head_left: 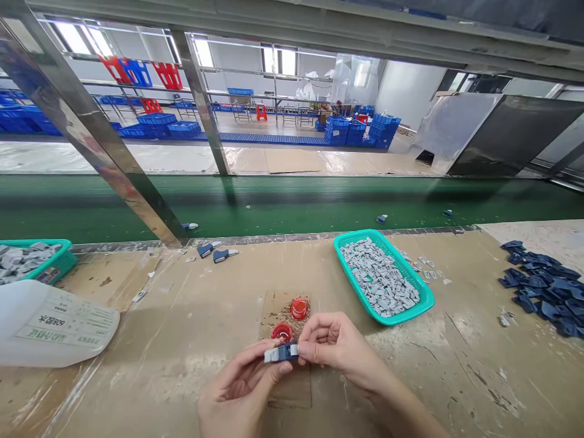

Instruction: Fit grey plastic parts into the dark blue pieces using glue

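My left hand (pixel 249 386) is closed on a small dark blue plastic part (pixel 286 351) with a light grey piece at its left end. The thumb and forefinger of my right hand (pixel 326 345) pinch a small light grey plastic piece (pixel 294 350) against the part's right end. Just behind the part stand a red cup (pixel 281 331) and a second red cup (pixel 299 309), both on a stained square board (pixel 276 304). To the right is a turquoise basket (pixel 422 298) full of similar grey pieces.
Dark blue parts (pixel 547 283) lie heaped at the far right. A white jug (pixel 59 325) lies on its side at the left, near another turquoise basket (pixel 66 258). A green conveyor belt (pixel 292 207) runs behind the bench, beyond a slanted metal post (pixel 109 158).
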### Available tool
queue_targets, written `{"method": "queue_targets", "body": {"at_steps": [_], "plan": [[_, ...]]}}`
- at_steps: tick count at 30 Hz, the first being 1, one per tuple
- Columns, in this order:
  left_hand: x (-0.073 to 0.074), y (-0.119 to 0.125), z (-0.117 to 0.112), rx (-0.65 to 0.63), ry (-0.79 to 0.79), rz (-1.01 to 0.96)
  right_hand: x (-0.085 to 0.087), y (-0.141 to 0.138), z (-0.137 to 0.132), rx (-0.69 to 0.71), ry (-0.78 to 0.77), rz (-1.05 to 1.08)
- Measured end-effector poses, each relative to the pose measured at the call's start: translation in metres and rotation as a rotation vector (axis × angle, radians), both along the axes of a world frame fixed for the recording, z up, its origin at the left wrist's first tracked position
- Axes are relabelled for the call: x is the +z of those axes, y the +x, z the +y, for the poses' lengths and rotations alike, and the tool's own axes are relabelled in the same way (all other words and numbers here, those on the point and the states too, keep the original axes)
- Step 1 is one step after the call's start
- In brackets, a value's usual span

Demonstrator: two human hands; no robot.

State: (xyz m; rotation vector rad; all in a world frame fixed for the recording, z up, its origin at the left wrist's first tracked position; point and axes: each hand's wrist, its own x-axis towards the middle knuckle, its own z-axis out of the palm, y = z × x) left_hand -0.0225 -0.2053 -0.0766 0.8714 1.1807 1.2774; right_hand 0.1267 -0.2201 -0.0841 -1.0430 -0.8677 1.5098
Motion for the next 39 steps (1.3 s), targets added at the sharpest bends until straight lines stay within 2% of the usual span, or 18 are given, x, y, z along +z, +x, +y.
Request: {"method": "queue_targets", "body": {"at_steps": [8, 14, 17, 18, 19, 21, 23, 24, 27, 29, 31, 35, 39], "plan": [[-0.005, -0.011, 0.008, -0.204, 0.123, 0.101, -0.003, 0.001, -0.003, 0.076, -0.009, -0.114], [0.005, 0.007, 0.004, -0.194, -0.097, -0.003, 0.004, -0.003, -0.003, -0.049, 0.033, -0.227], [0.010, 0.010, 0.013, -0.246, -0.101, 0.002, 0.010, 0.012, -0.003, -0.067, 0.082, -0.307], [0.011, 0.008, 0.020, -0.267, -0.088, 0.018, 0.012, 0.022, -0.004, -0.120, 0.106, -0.371], [0.012, 0.006, 0.028, -0.293, -0.069, 0.045, 0.014, 0.035, -0.005, -0.218, 0.126, -0.469], [0.014, 0.003, 0.050, -0.357, -0.022, 0.143, 0.015, 0.065, -0.008, -0.514, 0.137, -0.765], [0.015, 0.004, 0.078, -0.423, 0.053, 0.278, 0.012, 0.092, -0.013, -0.761, 0.058, -1.090], [0.014, 0.007, 0.094, -0.450, 0.110, 0.345, 0.009, 0.103, -0.014, -0.827, -0.012, -1.222], [0.011, 0.027, 0.147, -0.518, 0.370, 0.670, -0.001, 0.118, -0.013, -0.849, -0.202, -1.434], [0.007, 0.047, 0.183, -0.544, 0.537, 1.000, -0.007, 0.119, -0.009, -0.812, -0.255, -1.478], [0.003, 0.068, 0.214, -0.553, 0.626, 1.242, -0.010, 0.117, -0.004, -0.778, -0.274, -1.496], [-0.004, 0.096, 0.261, -0.592, 0.707, 1.443, -0.013, 0.116, 0.001, -0.777, -0.258, -1.510], [-0.008, 0.104, 0.287, -0.604, 0.744, 1.584, -0.013, 0.116, 0.002, -0.779, -0.243, -1.491]]}}
